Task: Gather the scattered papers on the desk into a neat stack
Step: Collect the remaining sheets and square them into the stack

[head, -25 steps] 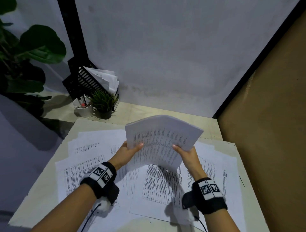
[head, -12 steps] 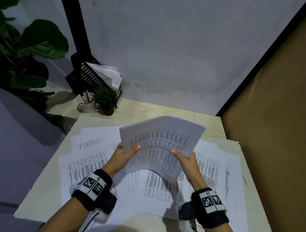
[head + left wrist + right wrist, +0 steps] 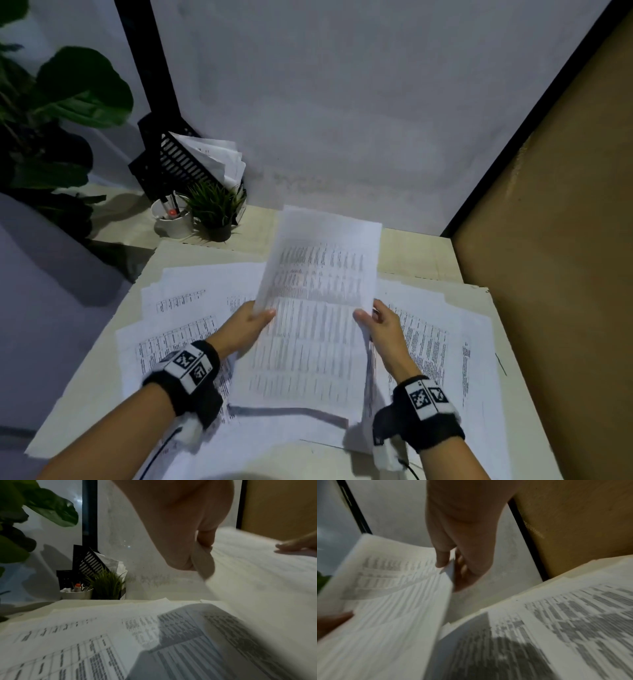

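Note:
A stack of printed papers (image 3: 318, 308) is held over the desk, long side running away from me. My left hand (image 3: 255, 318) pinches its left edge, thumb on top. At the right edge my right hand (image 3: 368, 317) grips it the same way. In the left wrist view the left hand (image 3: 200, 555) pinches the stack (image 3: 257, 568) at its edge. The right wrist view has the right hand (image 3: 448, 563) with thumb above and fingers under the stack (image 3: 388, 601). Several loose printed sheets (image 3: 178, 329) lie spread on the desk (image 3: 78, 411) on both sides, more sheets (image 3: 442, 342) at the right.
A black file rack (image 3: 171, 161) with papers, a white pen cup (image 3: 171, 221) and a small potted plant (image 3: 215, 209) stand at the back left. A big leafy plant (image 3: 51, 113) is further left. A brown panel (image 3: 555, 240) bounds the right side.
The stack has turned from lying crosswise to lengthwise, its far end now pointing away from me, and it has come lower toward the desk. Both hands keep their hold on its sides.

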The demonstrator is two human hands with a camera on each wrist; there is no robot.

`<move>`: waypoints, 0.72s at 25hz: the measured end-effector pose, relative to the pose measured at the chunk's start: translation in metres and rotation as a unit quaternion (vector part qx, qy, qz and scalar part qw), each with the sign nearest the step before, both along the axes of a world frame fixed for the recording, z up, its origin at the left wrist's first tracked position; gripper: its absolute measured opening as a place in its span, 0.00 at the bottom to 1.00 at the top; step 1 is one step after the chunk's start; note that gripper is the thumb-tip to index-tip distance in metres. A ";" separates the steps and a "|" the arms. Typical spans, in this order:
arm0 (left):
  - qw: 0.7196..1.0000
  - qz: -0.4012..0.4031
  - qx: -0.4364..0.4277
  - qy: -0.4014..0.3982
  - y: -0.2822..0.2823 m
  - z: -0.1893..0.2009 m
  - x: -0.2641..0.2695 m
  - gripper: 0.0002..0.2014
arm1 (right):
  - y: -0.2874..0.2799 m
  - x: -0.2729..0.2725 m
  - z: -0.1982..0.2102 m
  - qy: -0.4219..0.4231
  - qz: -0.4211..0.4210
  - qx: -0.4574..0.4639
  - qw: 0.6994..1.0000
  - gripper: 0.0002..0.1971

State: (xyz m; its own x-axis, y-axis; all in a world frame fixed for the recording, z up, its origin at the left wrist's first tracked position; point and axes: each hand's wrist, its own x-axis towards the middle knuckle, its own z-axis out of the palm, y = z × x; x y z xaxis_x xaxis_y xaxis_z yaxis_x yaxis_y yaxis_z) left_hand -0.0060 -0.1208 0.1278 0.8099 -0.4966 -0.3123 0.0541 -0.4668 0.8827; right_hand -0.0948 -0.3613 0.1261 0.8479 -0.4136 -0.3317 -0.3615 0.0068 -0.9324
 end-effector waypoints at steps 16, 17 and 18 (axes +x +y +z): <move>0.991 0.127 0.030 0.033 0.064 -0.055 -0.018 0.07 | -0.087 -0.067 -0.093 0.313 -0.183 -0.138 0.922 0.53; 0.990 0.136 0.019 0.036 0.060 -0.052 -0.019 0.07 | -0.088 -0.064 -0.116 0.286 -0.188 -0.111 0.933 0.60; 0.989 0.141 0.007 0.037 0.059 -0.053 -0.019 0.08 | -0.084 -0.059 -0.134 0.269 -0.194 -0.094 0.939 0.67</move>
